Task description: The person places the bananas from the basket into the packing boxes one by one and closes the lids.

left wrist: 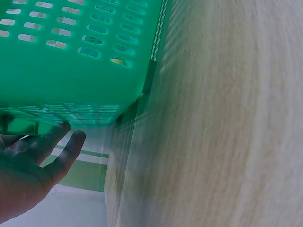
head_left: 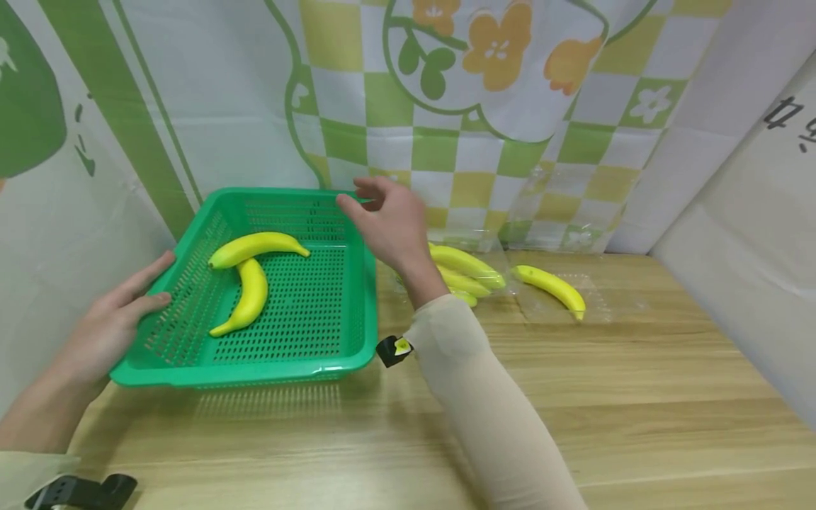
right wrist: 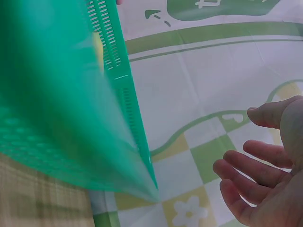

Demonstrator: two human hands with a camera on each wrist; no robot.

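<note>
A green plastic basket (head_left: 357, 304) with slotted walls stands on the wooden table, two yellow bananas (head_left: 258, 248) inside it, one overlapping the other. My left hand (head_left: 108, 333) is at its left side, fingers and thumb extended against the rim. In the left wrist view, spread straight fingers (left wrist: 71, 151) show beside the basket's wall. Above the far right corner of the basket is my right hand (head_left: 392, 219). Its fingers are loosely bent with nothing between them, as the right wrist view shows, apart from the rim.
Right of the basket, several bananas (head_left: 468, 265) lie in clear plastic, partly behind my right forearm. Farther right a single banana (head_left: 551, 287) lies at another clear plastic wrapper (head_left: 612, 301). A patterned cloth (head_left: 440, 149) hangs behind the table (head_left: 637, 397), with pale cloth at both sides.
</note>
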